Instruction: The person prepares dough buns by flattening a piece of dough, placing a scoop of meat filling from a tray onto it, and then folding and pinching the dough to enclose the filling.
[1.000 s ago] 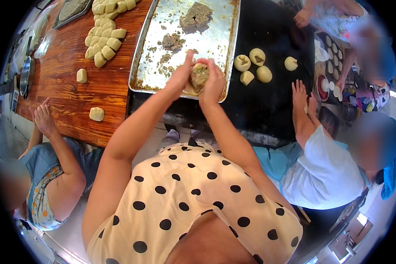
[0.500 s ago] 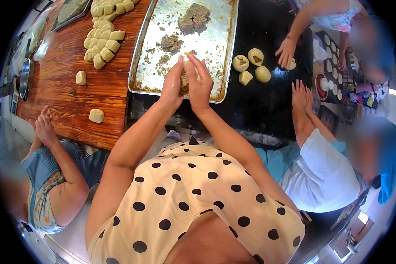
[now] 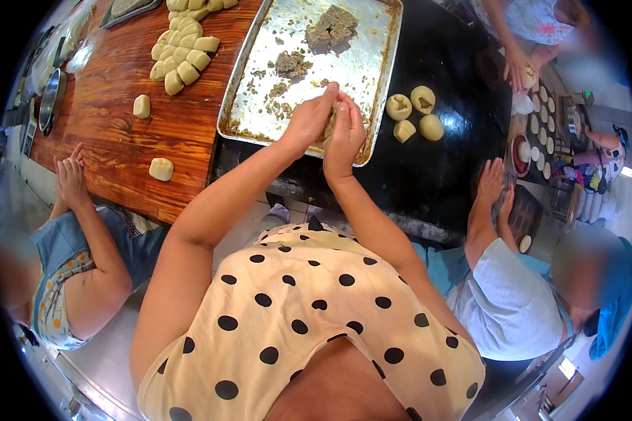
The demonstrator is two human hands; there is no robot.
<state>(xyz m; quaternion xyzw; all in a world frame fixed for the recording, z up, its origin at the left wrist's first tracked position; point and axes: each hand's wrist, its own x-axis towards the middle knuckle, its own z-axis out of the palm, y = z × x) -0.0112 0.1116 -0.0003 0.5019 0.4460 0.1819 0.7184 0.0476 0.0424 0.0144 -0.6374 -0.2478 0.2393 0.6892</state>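
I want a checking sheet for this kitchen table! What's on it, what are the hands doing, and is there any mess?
Surface: brown wooden table on the left, black top on the right.
Job's things: dough piece pressed between both hands; metal tray with brown filling.
Clutter: filling crumbs on the tray; dough lumps on the wood; four stuffed dough balls on the black top.
Grip: left hand and right hand both closed around the dough piece, over the tray's near edge.
Cables: nothing seen.
Surroundings: other people's hands rest at the table edges.
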